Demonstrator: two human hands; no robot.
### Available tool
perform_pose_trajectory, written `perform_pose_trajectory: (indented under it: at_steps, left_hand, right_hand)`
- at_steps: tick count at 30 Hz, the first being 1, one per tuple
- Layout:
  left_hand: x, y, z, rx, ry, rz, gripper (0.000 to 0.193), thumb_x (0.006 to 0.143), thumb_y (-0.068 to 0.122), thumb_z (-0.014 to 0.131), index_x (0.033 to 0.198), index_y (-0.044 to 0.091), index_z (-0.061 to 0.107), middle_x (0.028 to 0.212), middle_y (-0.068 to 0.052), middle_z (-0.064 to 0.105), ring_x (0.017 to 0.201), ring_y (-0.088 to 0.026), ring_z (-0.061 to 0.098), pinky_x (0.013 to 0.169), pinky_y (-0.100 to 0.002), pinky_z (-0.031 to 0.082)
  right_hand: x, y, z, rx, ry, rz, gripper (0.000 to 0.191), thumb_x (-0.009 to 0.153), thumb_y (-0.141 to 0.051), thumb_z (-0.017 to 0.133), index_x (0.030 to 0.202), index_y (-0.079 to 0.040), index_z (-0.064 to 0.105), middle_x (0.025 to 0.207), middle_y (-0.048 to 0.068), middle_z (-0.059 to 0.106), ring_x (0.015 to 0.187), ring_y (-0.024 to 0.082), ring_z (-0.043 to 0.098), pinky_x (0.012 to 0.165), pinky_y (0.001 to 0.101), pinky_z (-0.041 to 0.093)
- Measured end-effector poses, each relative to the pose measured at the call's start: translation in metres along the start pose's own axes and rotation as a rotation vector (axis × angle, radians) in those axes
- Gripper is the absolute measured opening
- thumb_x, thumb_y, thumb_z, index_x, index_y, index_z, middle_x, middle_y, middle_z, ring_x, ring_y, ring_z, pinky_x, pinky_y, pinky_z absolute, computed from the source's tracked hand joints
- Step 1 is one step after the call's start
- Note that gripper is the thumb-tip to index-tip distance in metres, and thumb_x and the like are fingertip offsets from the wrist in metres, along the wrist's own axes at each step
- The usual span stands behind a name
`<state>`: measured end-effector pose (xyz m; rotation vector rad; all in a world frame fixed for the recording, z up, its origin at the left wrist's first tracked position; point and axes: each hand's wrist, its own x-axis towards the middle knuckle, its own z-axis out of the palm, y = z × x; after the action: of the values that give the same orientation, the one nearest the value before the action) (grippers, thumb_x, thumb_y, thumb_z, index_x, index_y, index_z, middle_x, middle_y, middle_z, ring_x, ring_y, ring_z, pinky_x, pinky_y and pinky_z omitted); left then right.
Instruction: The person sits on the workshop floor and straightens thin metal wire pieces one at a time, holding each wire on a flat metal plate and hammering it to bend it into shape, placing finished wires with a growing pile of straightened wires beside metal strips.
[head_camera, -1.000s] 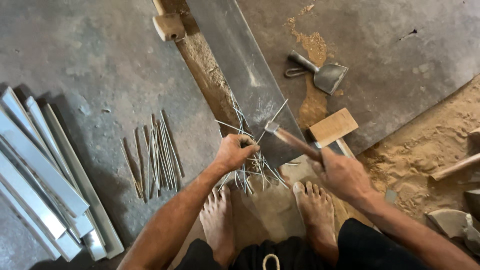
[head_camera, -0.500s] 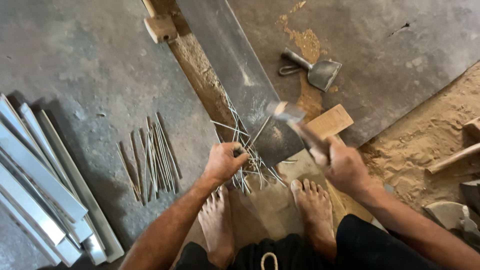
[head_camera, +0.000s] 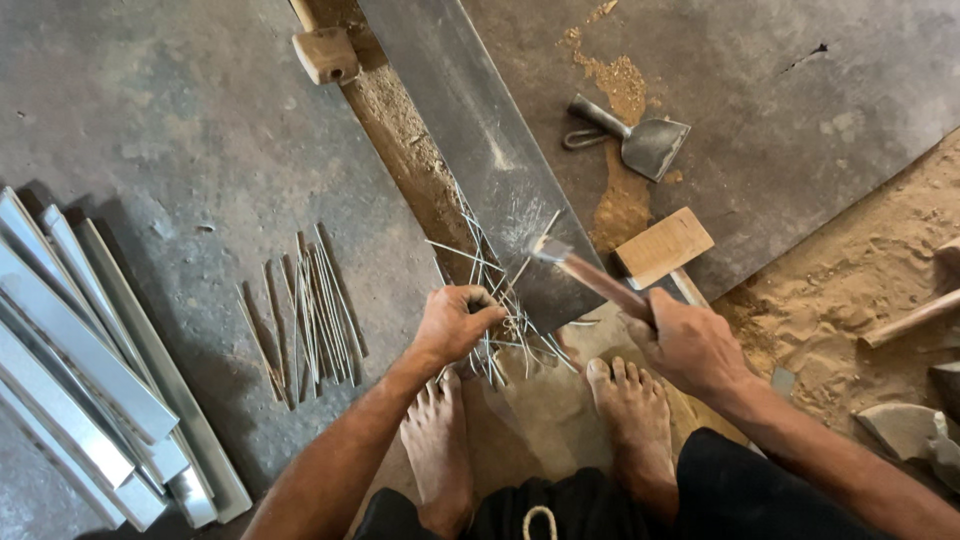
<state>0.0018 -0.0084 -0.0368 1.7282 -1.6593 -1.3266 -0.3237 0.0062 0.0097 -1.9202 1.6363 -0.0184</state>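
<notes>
Grey concrete floor (head_camera: 180, 120) lies under us; our left hand (head_camera: 455, 322) has its fingers closed on thin wires (head_camera: 500, 300), our right hand (head_camera: 690, 345) grips a hammer (head_camera: 570, 262). With its head at one o'clock of the left hand on the steel strip (head_camera: 480, 150), we judge a glancing blow could strike knuckles or bare toes (head_camera: 615, 372).

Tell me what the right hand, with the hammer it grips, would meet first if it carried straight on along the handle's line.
Probably the thin metal rods on the long steel bar; the right hand aims its hammer there, though the head's height above them is unclear.
</notes>
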Motion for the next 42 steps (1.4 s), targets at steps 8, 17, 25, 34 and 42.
perform_pose_trajectory:
  at_steps: [8, 17, 25, 34, 42]
  left_hand:
    - [0.001, -0.012, 0.0, -0.068, -0.065, -0.099, 0.017, 0.085, 0.023, 0.077, 0.085, 0.006, 0.08, 0.066, -0.003, 0.073, 0.06, -0.006, 0.062, 0.057, -0.027, 0.051]
    - [-0.008, -0.029, 0.001, -0.143, -0.096, -0.103, 0.017, 0.089, 0.02, 0.074, 0.089, 0.004, 0.08, 0.068, -0.001, 0.071, 0.063, -0.005, 0.061, 0.059, -0.026, 0.051]
    - [-0.021, -0.026, -0.009, -0.053, 0.033, -0.001, 0.016, 0.088, 0.019, 0.076, 0.093, 0.004, 0.079, 0.073, -0.004, 0.075, 0.066, -0.008, 0.066, 0.061, -0.026, 0.054]
    - [-0.026, 0.052, -0.08, 0.292, 0.355, 0.396, 0.01, 0.094, 0.019, 0.078, 0.096, 0.01, 0.076, 0.086, -0.005, 0.074, 0.071, -0.011, 0.066, 0.059, -0.028, 0.057]
    - [0.004, 0.147, -0.097, 0.488, 0.161, 0.732, 0.01, 0.093, 0.016, 0.079, 0.088, 0.01, 0.072, 0.084, -0.003, 0.07, 0.077, -0.014, 0.063, 0.067, -0.032, 0.055]
  right_hand:
    - [0.016, 0.001, -0.013, 0.068, -0.121, 0.204, 0.035, 0.103, -0.035, 0.049, 0.101, -0.001, 0.06, 0.072, 0.019, 0.07, 0.058, 0.039, 0.068, 0.053, 0.0478, 0.057]
    - [0.037, 0.009, -0.018, 0.085, 0.149, 0.018, 0.037, 0.098, -0.033, 0.064, 0.098, 0.004, 0.063, 0.067, 0.026, 0.067, 0.062, 0.042, 0.067, 0.057, 0.0498, 0.051]
    - [0.032, 0.02, 0.004, 0.196, 0.113, 0.041, 0.043, 0.099, -0.04, 0.056, 0.091, 0.002, 0.061, 0.081, 0.028, 0.066, 0.075, 0.046, 0.067, 0.069, 0.0543, 0.053]
    - [-0.002, 0.039, 0.041, 0.123, 0.043, 0.169, 0.033, 0.098, -0.034, 0.059, 0.103, -0.002, 0.054, 0.082, 0.031, 0.068, 0.083, 0.052, 0.066, 0.075, 0.0592, 0.05]
    - [-0.003, 0.051, 0.053, 0.141, 0.049, 0.13, 0.024, 0.092, -0.018, 0.056, 0.106, 0.001, 0.052, 0.078, 0.032, 0.067, 0.078, 0.052, 0.067, 0.071, 0.0594, 0.052]
